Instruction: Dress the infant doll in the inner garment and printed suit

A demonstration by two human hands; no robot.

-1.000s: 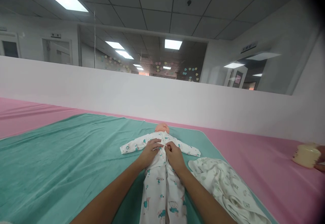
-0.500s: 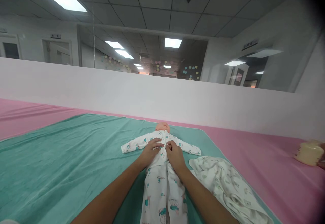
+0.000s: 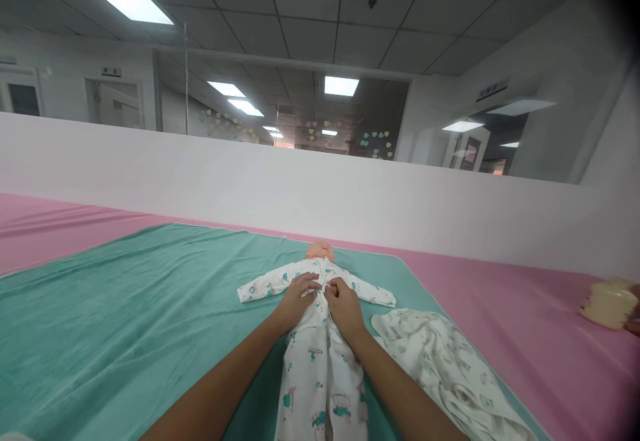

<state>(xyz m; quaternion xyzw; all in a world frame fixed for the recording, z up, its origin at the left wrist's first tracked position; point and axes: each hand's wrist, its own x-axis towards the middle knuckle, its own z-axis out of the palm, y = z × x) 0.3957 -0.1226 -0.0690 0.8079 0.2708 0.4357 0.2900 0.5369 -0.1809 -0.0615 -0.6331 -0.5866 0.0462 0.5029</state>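
A baby doll [image 3: 321, 249] lies on its back, head away from me and sleeves spread. It wears a white printed baby romper [image 3: 305, 377], its front seam running down the middle. My left hand [image 3: 299, 297] rests on the chest, some fingers stretched; its forefinger closes on the romper's front edge, the thumb hidden. Directly opposite, my right hand [image 3: 344, 304] is curled, thumb and forefinger pinching the other side of the front. The fingertips of both hands nearly meet at the seam, and the small bit of cloth between them is too small to make out.
A green sheet [image 3: 150, 321] lies under the doll, over a pink cover [image 3: 490, 307]. A crumpled printed white cloth [image 3: 445, 361] lies to the right. At the far right, another person's hand [image 3: 635, 307] is beside a pale yellow container [image 3: 607, 302]. A white wall [image 3: 250, 177] stands behind.
Both hands stay at the chest seam with almost the same grip. The view has shifted very slightly; nothing else visibly moves.
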